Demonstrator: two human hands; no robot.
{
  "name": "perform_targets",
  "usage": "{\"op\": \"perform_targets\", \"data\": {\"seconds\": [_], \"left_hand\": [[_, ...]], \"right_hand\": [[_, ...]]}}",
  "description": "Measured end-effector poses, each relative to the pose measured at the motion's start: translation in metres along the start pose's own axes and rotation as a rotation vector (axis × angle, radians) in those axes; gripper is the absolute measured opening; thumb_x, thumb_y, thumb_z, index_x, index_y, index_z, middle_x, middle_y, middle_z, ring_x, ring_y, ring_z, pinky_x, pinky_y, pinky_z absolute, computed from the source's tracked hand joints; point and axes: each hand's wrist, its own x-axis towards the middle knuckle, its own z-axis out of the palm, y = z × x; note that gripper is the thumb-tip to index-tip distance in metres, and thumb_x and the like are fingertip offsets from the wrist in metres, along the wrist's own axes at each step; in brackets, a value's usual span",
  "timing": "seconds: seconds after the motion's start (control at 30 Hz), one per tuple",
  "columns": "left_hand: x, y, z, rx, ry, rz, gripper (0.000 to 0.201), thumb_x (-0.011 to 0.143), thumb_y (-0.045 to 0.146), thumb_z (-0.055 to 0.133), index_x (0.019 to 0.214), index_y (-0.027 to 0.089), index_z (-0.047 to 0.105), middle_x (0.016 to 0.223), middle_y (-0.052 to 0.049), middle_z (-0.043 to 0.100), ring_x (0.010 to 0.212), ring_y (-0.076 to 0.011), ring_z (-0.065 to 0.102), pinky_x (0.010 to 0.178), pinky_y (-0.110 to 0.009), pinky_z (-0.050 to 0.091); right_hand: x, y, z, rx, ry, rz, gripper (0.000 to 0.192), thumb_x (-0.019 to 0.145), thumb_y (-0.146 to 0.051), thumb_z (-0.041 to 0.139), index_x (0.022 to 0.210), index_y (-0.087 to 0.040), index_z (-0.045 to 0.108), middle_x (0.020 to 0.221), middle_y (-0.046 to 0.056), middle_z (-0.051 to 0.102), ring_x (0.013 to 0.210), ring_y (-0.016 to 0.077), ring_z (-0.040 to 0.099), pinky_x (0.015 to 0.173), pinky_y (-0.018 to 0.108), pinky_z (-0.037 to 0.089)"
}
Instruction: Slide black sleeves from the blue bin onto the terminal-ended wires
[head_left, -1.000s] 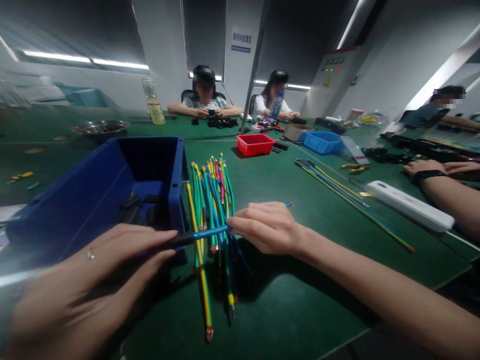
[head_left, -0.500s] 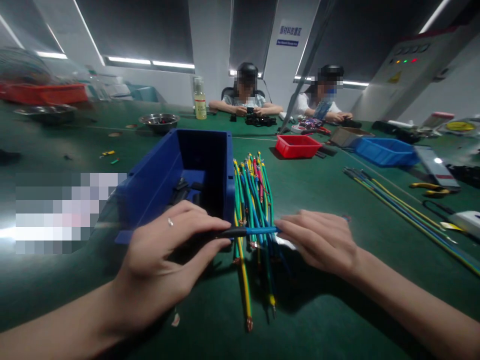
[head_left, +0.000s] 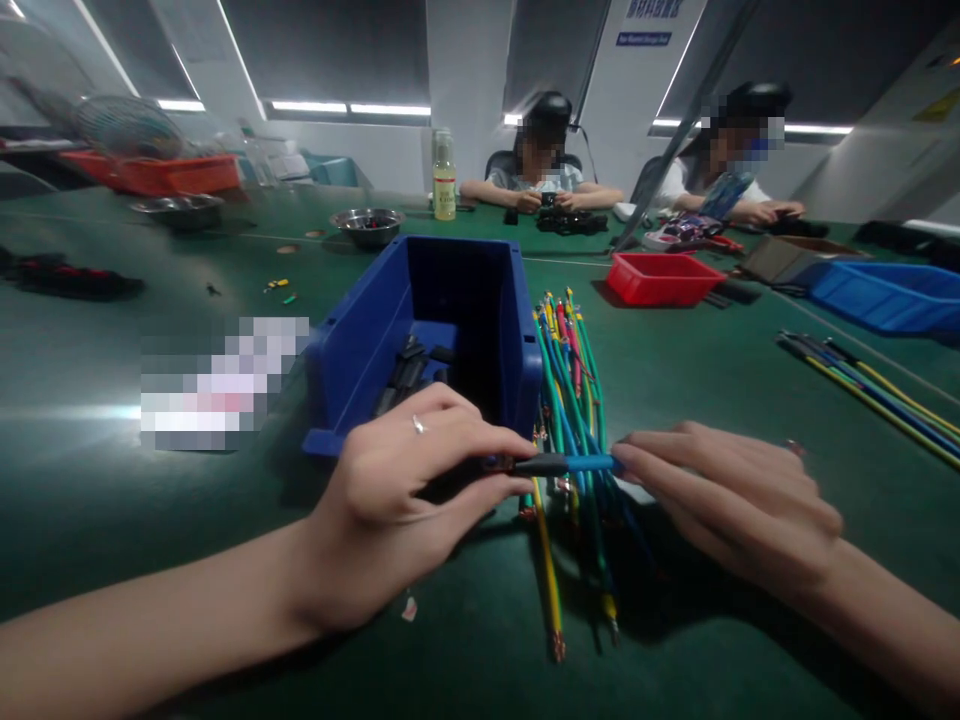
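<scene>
My left hand (head_left: pixel 435 490), with a ring on one finger, pinches the black sleeve (head_left: pixel 541 465) at one end of a blue wire (head_left: pixel 589 463). A small dark end piece shows between its thumb and fingers; its details are blurred. My right hand (head_left: pixel 727 490) is closed on the blue wire a short way to the right, its fingertips hiding the rest. The wire is held level above a bundle of cut green, yellow, blue and red wires (head_left: pixel 551 570), several with bare copper ends. Behind my left hand stands a dark blue bin (head_left: pixel 420 425) with black pieces (head_left: pixel 409 370) inside.
A red tray (head_left: pixel 660 280), a blue tray (head_left: pixel 885 300) and long wires (head_left: pixel 877 390) lie to the right. Metal bowls (head_left: pixel 367 228), a bottle (head_left: pixel 444 180) and a pixelated sheet (head_left: pixel 225 390) are farther left. Two people sit across the green table (head_left: pixel 247 640).
The view has turned left, so everything appears farther right. Both hands keep their grip on the blue wire and its sleeve. The dark end piece now shows between my left fingers.
</scene>
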Motion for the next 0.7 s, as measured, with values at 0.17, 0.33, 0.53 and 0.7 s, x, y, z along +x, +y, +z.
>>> {"op": "perform_targets", "data": {"seconds": [0.17,0.33,0.53,0.7], "left_hand": [[-0.0007,0.0017,0.0009,0.025,0.009,-0.013,0.013,0.087,0.017,0.074,0.099,0.020,0.071,0.086,0.002,0.074,0.083,-0.0111,0.065,0.075,-0.022,0.056],[0.0008,0.0019,0.0003,0.039,0.004,-0.016,0.013,0.087,0.017,0.075,0.099,0.019,0.071,0.086,0.002,0.074,0.083,-0.0100,0.065,0.076,-0.021,0.055],[0.0004,0.0012,0.0011,0.059,-0.013,-0.006,0.014,0.087,0.018,0.074,0.101,0.019,0.070,0.087,0.001,0.073,0.083,-0.0111,0.065,0.077,-0.022,0.055],[-0.0028,0.0006,0.0021,0.095,0.050,-0.061,0.027,0.089,0.026,0.073,0.114,0.021,0.063,0.097,-0.001,0.071,0.085,-0.0136,0.068,0.077,-0.026,0.055]], "right_hand": [[0.0016,-0.0008,0.0009,0.029,-0.034,-0.013,0.025,0.090,-0.005,0.056,0.113,-0.012,0.063,0.091,0.010,0.072,0.075,0.0152,0.067,0.060,0.026,0.055],[-0.0005,-0.0010,0.0000,0.020,-0.045,-0.001,0.025,0.090,-0.005,0.058,0.113,-0.012,0.064,0.091,0.012,0.072,0.075,0.0158,0.067,0.061,0.027,0.054],[-0.0056,0.0019,0.0026,0.001,-0.010,-0.023,0.024,0.094,-0.009,0.053,0.114,-0.014,0.064,0.092,0.011,0.072,0.075,0.0160,0.067,0.060,0.028,0.053],[-0.0046,0.0089,-0.0006,-0.054,0.079,0.080,0.029,0.086,-0.007,0.065,0.114,-0.016,0.064,0.086,0.007,0.072,0.068,0.0140,0.066,0.054,0.025,0.051]]}}
